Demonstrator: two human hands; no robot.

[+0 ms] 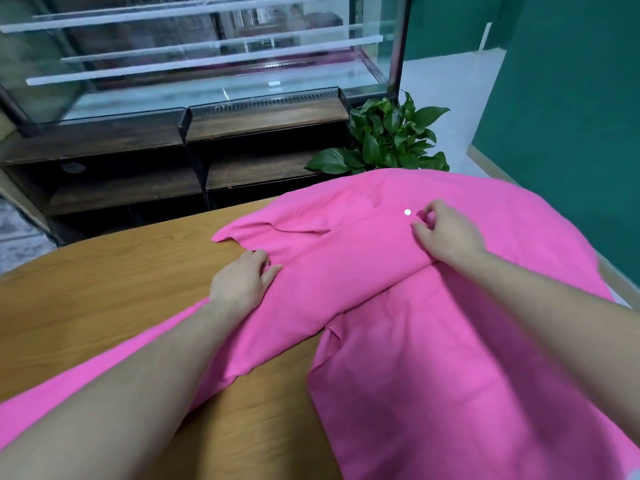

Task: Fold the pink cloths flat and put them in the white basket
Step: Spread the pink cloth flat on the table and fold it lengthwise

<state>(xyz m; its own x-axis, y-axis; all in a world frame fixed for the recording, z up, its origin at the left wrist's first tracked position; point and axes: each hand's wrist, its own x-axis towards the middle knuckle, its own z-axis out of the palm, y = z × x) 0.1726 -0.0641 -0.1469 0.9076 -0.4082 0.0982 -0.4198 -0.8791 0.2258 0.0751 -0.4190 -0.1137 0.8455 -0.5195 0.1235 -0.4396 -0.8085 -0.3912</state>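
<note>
A large pink cloth (433, 341) lies spread and partly folded over the wooden table (114, 271), with a long fold running from lower left to upper right. A small white button (407, 212) shows on it near the far side. My left hand (242, 282) rests on the fold's left edge, fingers curled into the fabric. My right hand (446, 233) sits on top of the cloth just right of the button, thumb and forefinger pinching a bit of fabric. No white basket is in view.
A glass display case (207, 64) on a dark wooden shelf unit stands beyond the table. A green potted plant (388, 136) is at the table's far edge. A green wall (571, 98) rises on the right.
</note>
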